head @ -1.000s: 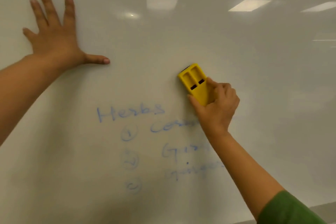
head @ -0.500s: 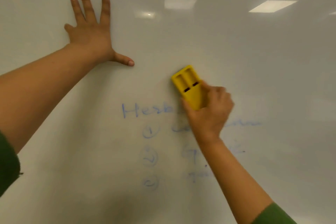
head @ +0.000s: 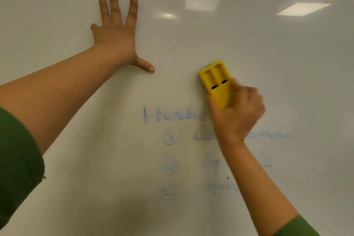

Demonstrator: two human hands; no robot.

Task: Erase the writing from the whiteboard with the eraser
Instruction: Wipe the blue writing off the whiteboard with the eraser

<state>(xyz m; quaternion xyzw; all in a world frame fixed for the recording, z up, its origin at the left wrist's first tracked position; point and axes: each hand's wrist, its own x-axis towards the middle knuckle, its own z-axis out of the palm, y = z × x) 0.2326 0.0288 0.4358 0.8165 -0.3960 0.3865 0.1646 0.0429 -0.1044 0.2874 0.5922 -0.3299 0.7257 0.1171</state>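
Presently the right hand (head: 237, 113) is gripping the yellow eraser (head: 217, 84) mid-frame, above the blue writing (head: 168, 116); left hand (head: 116, 32) is splayed flat upper left. Firm, overlapping downward strokes advised.

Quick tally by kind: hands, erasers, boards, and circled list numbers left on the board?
Hands: 2 (left hand, right hand)
Eraser: 1
Whiteboard: 1
Circled numbers: 3 ()
Total: 7

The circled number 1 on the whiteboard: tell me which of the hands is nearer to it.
Right. The right hand, gripping the yellow eraser, is just up and right of the circled 1. The left hand lies flat on the whiteboard, far above and left.
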